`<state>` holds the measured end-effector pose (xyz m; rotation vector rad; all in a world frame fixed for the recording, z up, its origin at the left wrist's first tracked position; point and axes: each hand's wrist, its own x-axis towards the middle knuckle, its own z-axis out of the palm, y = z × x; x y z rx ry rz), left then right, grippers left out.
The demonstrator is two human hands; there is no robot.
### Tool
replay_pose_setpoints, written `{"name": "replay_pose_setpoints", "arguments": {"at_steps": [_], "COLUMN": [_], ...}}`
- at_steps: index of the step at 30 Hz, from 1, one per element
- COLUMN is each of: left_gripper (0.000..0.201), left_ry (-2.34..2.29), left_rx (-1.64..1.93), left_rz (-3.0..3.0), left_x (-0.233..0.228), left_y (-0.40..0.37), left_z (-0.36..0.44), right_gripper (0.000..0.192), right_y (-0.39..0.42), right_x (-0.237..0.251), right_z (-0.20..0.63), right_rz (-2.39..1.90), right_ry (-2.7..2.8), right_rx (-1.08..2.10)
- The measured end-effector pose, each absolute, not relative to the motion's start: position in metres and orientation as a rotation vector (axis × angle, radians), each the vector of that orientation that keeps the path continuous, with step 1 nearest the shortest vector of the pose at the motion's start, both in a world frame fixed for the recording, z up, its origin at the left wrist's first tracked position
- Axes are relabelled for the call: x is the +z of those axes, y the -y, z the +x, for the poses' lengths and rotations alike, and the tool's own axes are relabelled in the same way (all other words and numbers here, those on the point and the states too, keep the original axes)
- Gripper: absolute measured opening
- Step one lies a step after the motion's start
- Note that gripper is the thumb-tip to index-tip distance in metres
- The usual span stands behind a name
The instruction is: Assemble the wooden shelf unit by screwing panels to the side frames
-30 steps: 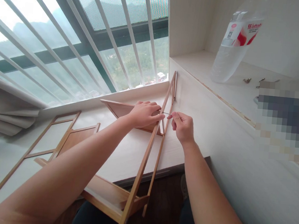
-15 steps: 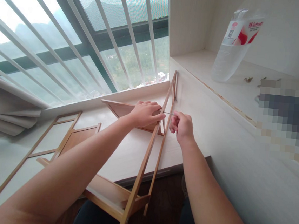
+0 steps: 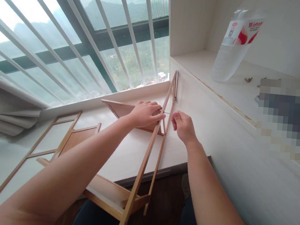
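Note:
My left hand (image 3: 147,114) is wrapped over the upright bar of a wooden frame (image 3: 149,149), thumb on the near side and fingers behind. To the right of that bar, my right hand (image 3: 183,125) is closed in a pinch on a thin metal hex key (image 3: 168,113). Its straight shaft reaches the bar beside my left fingers, and the end inside my fist is hidden. A wooden panel (image 3: 148,126) joins the frame behind my left hand. Lower down, a wooden shelf (image 3: 107,197) joins the same frame near my legs.
Another wooden frame (image 3: 31,150) lies at left on the white ledge (image 3: 124,159). On the raised white shelf at right stand a water bottle (image 3: 231,49) and small metal fittings (image 3: 248,79), beside a blurred-out patch. A barred window (image 3: 98,44) is behind, with a grey curtain (image 3: 7,107) at left.
My right hand has rotated at the wrist and shifted slightly right, its fingers now more curled around the hex key. My left hand and the frame stay in place.

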<state>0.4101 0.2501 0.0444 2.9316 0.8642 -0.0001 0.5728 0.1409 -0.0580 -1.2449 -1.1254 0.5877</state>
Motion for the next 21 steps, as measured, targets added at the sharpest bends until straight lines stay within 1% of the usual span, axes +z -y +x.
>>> {"name": "replay_pose_setpoints", "arguments": {"at_steps": [11,21], "left_gripper": [0.053,0.054], "left_ry": [-0.878,-0.868], "left_rx": [-0.021,-0.017], "left_rz": [2.926,2.935], "left_x": [0.0461,0.0452], "left_y": [-0.2481,-0.2499], "left_z": [0.4103,0.4102], "right_gripper": [0.041,0.042], "right_y": [-0.1442,-0.1451], "right_x": [-0.0644,-0.0665], "right_z": [0.5765,0.5757], "right_rz": [-1.270,-1.277], "right_ry": [1.191,1.252], "right_rx": [0.402,0.335]}}
